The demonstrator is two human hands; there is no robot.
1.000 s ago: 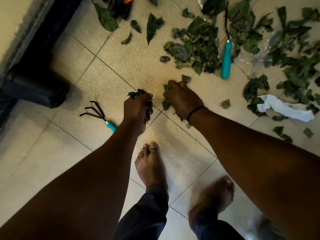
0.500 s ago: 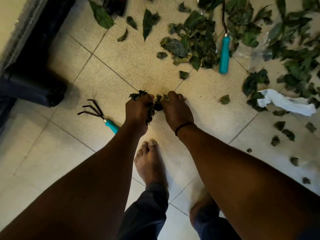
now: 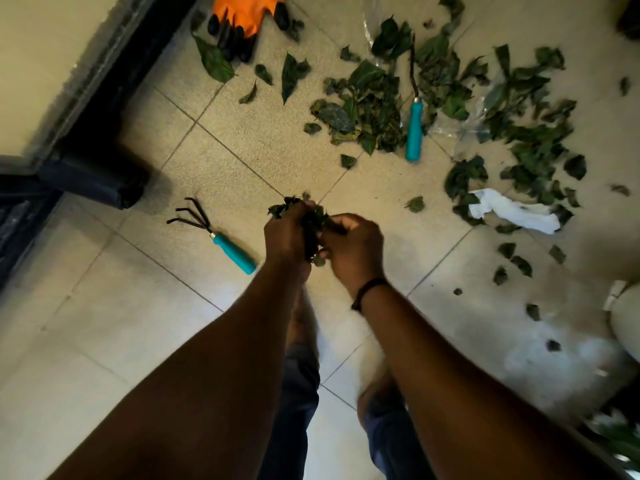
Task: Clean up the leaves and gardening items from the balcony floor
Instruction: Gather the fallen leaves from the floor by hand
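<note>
Bunch of leaves (image 3: pixel 311 225) now held off the floor between both hands, roughly mid-floor, above the tile joints; half a second ago the hands were down at tile level pinching up the last bits there, a second ago the right hand was still reaching out for loose scraps. Left hand (image 3: pixel 287 233) fingers curled tight round the wad, leaves sticking out the top; right hand (image 3: pixel 353 247) fingers curled in against the same wad, pressing or passing more into it, exact pinch blurred. The patch of floor (image 3: pixel 242 147) just ahead of the hands is bare now apart from one scrap (image 3: pixel 348 160) and another (image 3: pixel 415 204). Means: one handful gathered, likely ready to go to a bin or bag, though none clearly identifiable here. Most of the job remains: big leaf pile (image 3: pixel 367 112) toward the far edge of the floor, more leaves (image 3: pixel 533 133) spread toward the far right corner over clear plastic (image 3: pixel 464 133), a trail down the right edge. Teal-handled tool (image 3: pixel 414 128) lies in the pile, hand rake (image 3: pixel 211 230) lies just left of the left hand, untouched. Orange glove (image 3: pixel 247 19) at the far edge by the dark door frame (image 3: pixel 114 81); white rag (image 3: pixel 512 211) near the right edge. Dark roll (image 3: pixel 93 183) against the frame at the left edge.
</note>
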